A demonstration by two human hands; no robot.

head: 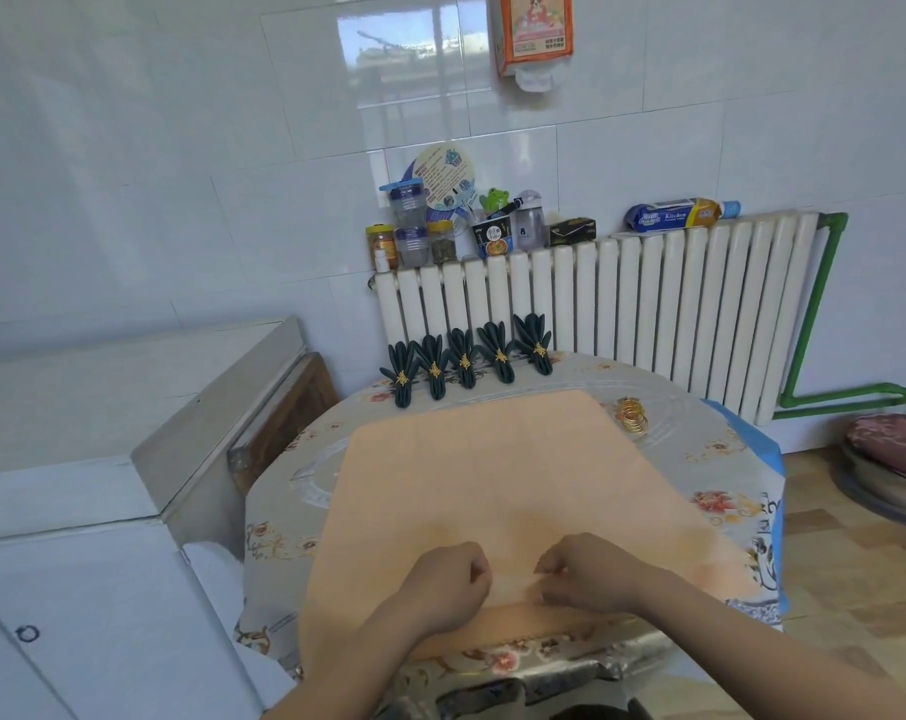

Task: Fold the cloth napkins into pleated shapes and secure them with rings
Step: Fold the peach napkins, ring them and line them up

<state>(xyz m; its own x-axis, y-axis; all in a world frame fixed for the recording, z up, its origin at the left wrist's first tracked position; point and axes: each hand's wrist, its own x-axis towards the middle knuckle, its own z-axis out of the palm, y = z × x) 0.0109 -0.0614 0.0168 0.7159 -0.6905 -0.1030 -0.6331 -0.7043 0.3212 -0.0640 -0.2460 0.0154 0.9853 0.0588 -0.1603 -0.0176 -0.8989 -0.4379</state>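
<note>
We see one round table [295, 491] under a glossy floral cover, and it carries everything we count here. Largest on it is one peach napkin [492, 475], a flat square of soft matte cloth laid cornerwise, its far corner toward the table's far edge and its near part reaching the near edge, where a low fold is raised along the cloth. Our two hands meet over that fold at the near edge: the left hand [448, 584] is curled with its fingers [479, 569] drawn together and pinching the cloth, and the right hand [588, 574] does the same, its fingertips [544, 569] closed on the pale raised strip of napkin between the two hands. So the napkin lies beneath both palms and is gripped at its near fold, with the hands close but not touching each other. Along the far edge stand five dark green folded napkins [463, 358] in a row, each pleated into a fan of leaf-like lobes and cinched by a gold ring. By the far right edge, just beside the peach napkin's right corner, lies a small pile of thin gold rings [632, 415]; we cannot count them.
</note>
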